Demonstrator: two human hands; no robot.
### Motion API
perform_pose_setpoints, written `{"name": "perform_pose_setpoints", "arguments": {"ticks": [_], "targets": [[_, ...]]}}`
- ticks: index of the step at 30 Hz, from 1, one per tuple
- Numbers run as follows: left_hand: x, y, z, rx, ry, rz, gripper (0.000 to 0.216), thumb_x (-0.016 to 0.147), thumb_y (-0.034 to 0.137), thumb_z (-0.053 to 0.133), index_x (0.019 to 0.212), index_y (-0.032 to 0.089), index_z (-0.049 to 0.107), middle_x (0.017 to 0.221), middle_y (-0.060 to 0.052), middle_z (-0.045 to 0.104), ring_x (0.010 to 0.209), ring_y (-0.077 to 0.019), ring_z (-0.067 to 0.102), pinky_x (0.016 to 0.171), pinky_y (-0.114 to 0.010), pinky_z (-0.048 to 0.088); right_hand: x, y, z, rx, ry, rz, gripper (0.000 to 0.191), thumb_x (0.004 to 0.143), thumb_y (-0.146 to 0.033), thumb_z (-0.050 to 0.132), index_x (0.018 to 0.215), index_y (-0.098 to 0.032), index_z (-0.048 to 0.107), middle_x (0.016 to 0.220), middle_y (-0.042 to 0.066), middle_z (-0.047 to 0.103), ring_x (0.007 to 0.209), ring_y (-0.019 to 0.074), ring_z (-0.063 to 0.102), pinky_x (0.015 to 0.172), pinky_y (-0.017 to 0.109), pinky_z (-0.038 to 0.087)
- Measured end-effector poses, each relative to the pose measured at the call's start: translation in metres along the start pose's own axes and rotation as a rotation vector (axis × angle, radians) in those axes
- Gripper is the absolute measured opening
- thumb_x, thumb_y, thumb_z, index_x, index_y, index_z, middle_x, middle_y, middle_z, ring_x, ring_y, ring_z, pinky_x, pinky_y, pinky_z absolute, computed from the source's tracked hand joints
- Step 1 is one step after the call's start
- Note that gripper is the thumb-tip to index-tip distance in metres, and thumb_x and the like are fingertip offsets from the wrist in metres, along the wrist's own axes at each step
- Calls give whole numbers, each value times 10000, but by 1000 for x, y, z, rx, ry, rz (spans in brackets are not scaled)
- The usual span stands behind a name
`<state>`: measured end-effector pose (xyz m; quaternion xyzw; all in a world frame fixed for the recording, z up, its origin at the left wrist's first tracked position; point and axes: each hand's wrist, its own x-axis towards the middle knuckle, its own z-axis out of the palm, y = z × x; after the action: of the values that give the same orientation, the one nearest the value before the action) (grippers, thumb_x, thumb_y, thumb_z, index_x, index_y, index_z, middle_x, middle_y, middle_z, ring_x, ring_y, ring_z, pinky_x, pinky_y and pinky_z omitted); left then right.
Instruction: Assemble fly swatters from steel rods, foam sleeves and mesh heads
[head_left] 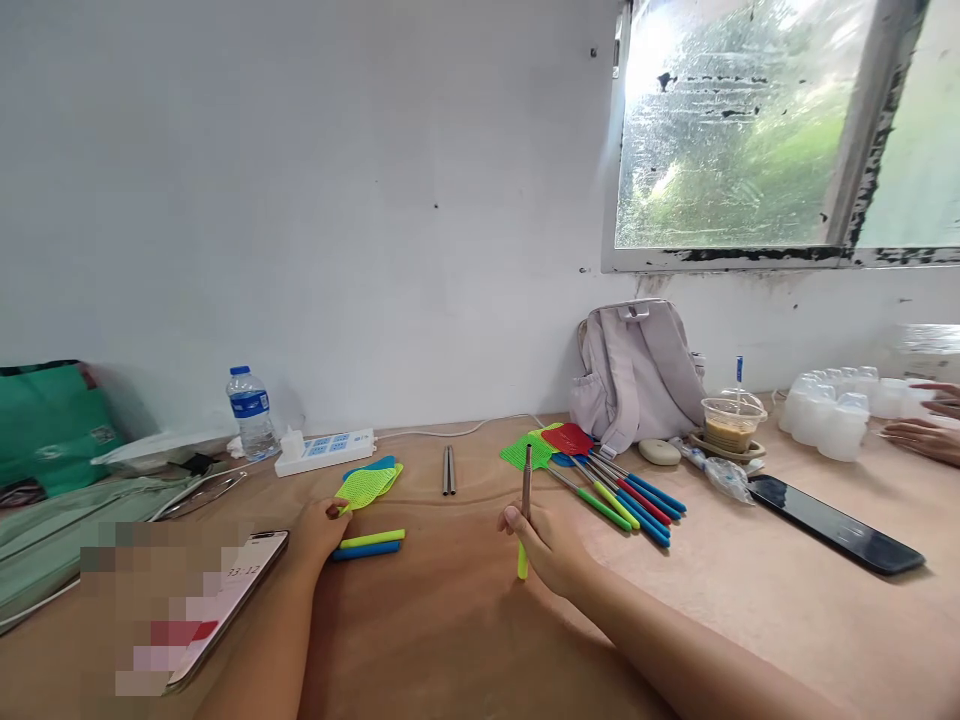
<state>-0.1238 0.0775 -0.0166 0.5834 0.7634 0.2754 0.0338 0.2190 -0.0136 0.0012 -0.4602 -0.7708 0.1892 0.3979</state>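
Observation:
My right hand [544,545] is closed around a fly swatter handle, a metal rod [527,475] standing upright with a yellow-green grip [523,562] at its lower end. No mesh head is on the rod's top. My left hand [324,525] pinches the near corner of a yellow-green fly swatter head [371,487], which overlaps a blue head [382,464]. Beside that hand lie a yellow-green grip tube [373,539] and a blue one [367,551]. Two bare metal rods [448,472] rest side by side farther back. To the right, several whole fly swatters [600,485] lie in a fanned pile.
A phone [232,600] lies on the left, near a power strip [324,452] and a water bottle [251,415]. At right are a backpack [637,370], an iced drink cup [729,425], a dark phone [836,525], white plastic cups [832,415] and another person's hands [930,430].

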Motion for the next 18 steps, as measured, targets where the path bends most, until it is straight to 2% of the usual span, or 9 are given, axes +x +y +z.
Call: {"name": "perform_pose_setpoints", "arguments": {"ticks": [6, 11, 15, 18], "targets": [[2, 1, 2, -76, 56, -14, 94, 613, 256, 527, 646, 175, 563, 699, -67, 652, 718, -246, 616, 637, -322, 471, 1, 0, 4, -46, -9, 14, 497, 906, -453, 214, 831, -180, 623, 782, 56, 635, 762, 173, 576, 655, 251, 382], [-1, -3, -1, -107, 137, 19, 156, 664, 236, 464, 741, 156, 574, 774, -92, 650, 760, -241, 608, 691, -325, 465, -1, 3, 10, -69, 3, -2, 438, 911, -437, 204, 803, -184, 545, 688, 31, 583, 655, 150, 539, 576, 232, 354], [-6, -3, -8, -200, 337, 65, 186, 696, 221, 429, 765, 154, 588, 842, -122, 643, 871, -278, 578, 789, -379, 433, -1, 6, 10, -101, 75, -86, 290, 901, -392, 263, 838, -187, 458, 673, 13, 542, 577, 135, 497, 530, 225, 327], [-11, 10, -18, -420, 488, -14, 125, 691, 208, 481, 723, 165, 593, 746, -88, 631, 866, -278, 564, 839, -418, 399, 0, 9, 8, -76, 174, -124, 215, 883, -374, 314, 913, -189, 418, 667, 0, 518, 556, 135, 494, 520, 226, 331]]}}
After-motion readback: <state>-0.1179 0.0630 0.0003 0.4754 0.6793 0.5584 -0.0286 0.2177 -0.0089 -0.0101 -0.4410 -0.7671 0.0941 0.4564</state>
